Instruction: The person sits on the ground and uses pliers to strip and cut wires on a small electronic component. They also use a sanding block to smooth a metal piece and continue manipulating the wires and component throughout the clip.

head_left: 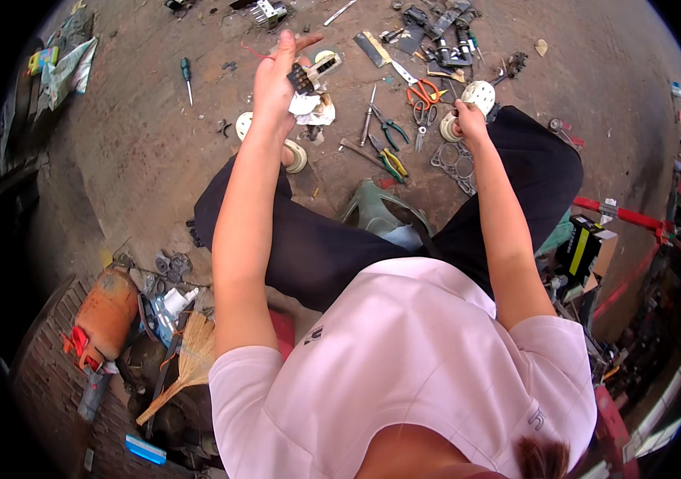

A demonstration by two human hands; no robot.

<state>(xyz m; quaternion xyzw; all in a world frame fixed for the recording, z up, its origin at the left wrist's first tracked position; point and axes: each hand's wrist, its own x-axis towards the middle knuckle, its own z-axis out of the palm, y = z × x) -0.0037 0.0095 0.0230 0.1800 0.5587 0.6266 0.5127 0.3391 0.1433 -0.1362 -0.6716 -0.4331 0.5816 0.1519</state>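
My left hand [275,84] is raised at the upper middle, gripping a small black and metal part [307,73] with a thin red wire beside it. A crumpled white cloth [316,112] lies below that part. My right hand [470,120] is closed beside my right cream clog [478,97]; what it holds is too small to name. Between my hands lie orange-handled scissors [422,93], a second pair of shears [425,120], green-handled pliers [390,132], yellow-green pliers [390,160], a thin rod tool [368,112], a hammer [360,154] and a metal gasket [452,166].
A screwdriver [186,78] lies at upper left and dark parts [456,44] at upper right. I sit on a green seat [368,203]. A rusty tank [109,315] and straw broom [184,363] are at lower left, a red metal frame [620,215] at right.
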